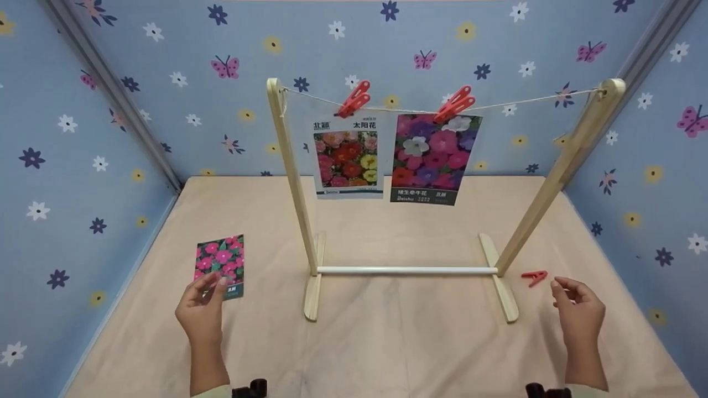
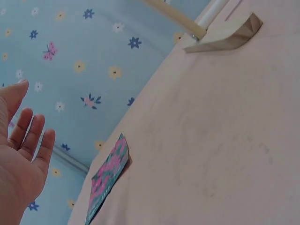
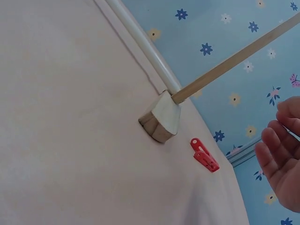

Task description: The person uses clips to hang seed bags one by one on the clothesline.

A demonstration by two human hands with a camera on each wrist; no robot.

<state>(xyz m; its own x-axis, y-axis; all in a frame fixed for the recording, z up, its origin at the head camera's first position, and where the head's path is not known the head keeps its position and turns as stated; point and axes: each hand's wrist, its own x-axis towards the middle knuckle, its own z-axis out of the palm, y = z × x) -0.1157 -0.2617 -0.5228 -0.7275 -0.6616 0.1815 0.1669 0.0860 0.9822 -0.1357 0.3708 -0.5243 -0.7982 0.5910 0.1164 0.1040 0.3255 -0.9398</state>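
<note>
A flower picture card (image 1: pixel 224 254) with pink blooms lies on the table at the left. My left hand (image 1: pixel 202 307) hovers over its lower edge, fingers loosely bent and holding nothing; the left wrist view shows a gap between that hand (image 2: pixel 26 159) and the card (image 2: pixel 108 173). On the right, a red clothespin (image 1: pixel 535 277) lies on the table by the rack's foot. Just beside it is my right hand (image 1: pixel 581 309), loosely curled with nothing held; the right wrist view shows this hand (image 3: pixel 283 154) apart from the clothespin (image 3: pixel 205 155).
A wooden rack with a white crossbar (image 1: pixel 406 270) stands mid-table. Its string (image 1: pixel 520 105) carries two flower cards, a white-bordered one (image 1: pixel 348 160) and a dark-bordered one (image 1: pixel 434 160), each under a red clothespin (image 1: pixel 354 99). Flower-patterned panels (image 1: pixel 221 121) enclose the table's back and sides.
</note>
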